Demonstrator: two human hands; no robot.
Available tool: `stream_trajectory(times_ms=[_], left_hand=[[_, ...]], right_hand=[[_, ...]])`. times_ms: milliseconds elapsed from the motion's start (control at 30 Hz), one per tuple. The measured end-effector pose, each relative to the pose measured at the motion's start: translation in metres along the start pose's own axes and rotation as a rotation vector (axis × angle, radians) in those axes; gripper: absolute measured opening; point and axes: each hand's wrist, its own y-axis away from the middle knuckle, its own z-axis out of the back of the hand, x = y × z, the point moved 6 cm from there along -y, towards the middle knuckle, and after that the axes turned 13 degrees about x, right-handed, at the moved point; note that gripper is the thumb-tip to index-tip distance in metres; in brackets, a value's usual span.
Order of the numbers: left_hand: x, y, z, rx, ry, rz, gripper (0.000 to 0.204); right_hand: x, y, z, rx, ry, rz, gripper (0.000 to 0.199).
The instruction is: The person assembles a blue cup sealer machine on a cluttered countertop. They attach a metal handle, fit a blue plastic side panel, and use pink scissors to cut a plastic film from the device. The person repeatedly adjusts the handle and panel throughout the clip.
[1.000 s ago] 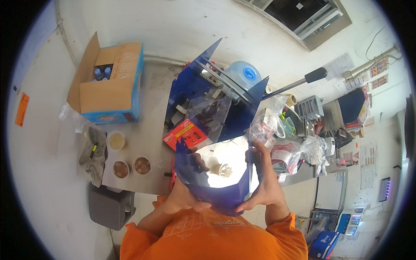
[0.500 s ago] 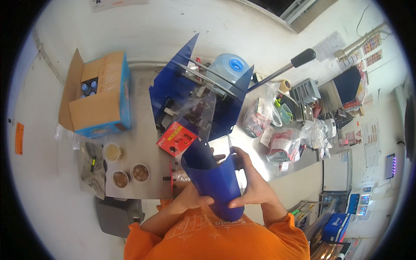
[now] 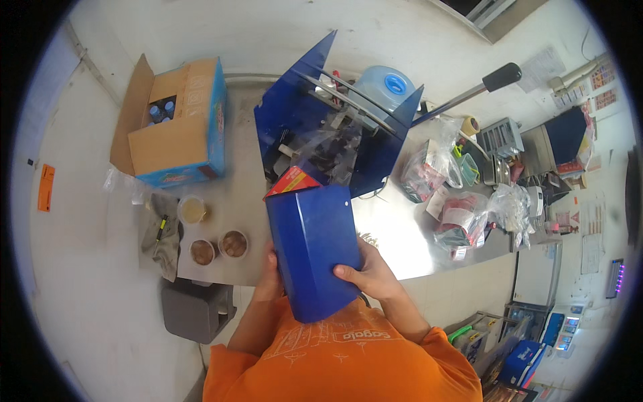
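Observation:
Both my hands hold a blue plastic cover panel (image 3: 313, 248) upright in front of my chest. My right hand (image 3: 368, 273) grips its right edge with the fingers on the front face. Only the fingertips of my left hand (image 3: 270, 271) show at the left edge; the rest is behind the panel. Beyond it on the steel counter (image 3: 395, 234) stands a blue machine (image 3: 335, 134) with open side plates and a long black-knobbed lever (image 3: 469, 90). A red box (image 3: 291, 181) peeks out just above the panel's top edge.
An open cardboard box (image 3: 177, 130) with bottles stands at the counter's left. Three small cups (image 3: 211, 238) and a grey cloth (image 3: 161, 231) lie near the left front edge. Plastic bags (image 3: 462, 208) and clutter fill the right. A water jug (image 3: 385, 87) stands behind the machine. A grey bin (image 3: 194, 308) sits below.
The blue panel, first curved open toward me and showing its inside, has been turned and raised so that its flat blue face is toward me. Both hands stayed on its edges.

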Motion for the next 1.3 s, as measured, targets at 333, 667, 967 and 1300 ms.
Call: stream_trajectory(times_ms=[333, 667, 967, 1300], left_hand=[[-0.043, 0.012, -0.003, -0.144, -0.17, 0.119, 0.091], [-0.049, 0.014, -0.001, -0.138, -0.206, 0.103, 0.091], [-0.085, 0.021, 0.0, -0.074, -0.378, 0.06, 0.1], [-0.091, 0.025, 0.012, -0.216, -0.496, 0.062, 0.096]], right_hand=[[-0.023, -0.029, -0.016, -0.075, 0.114, -0.036, 0.047], [-0.013, -0.028, -0.022, -0.043, 0.302, -0.085, 0.054], [-0.017, -0.044, -0.039, 0.043, 0.192, -0.008, 0.048], [0.003, -0.048, -0.04, -0.071, 0.379, -0.078, 0.092]])
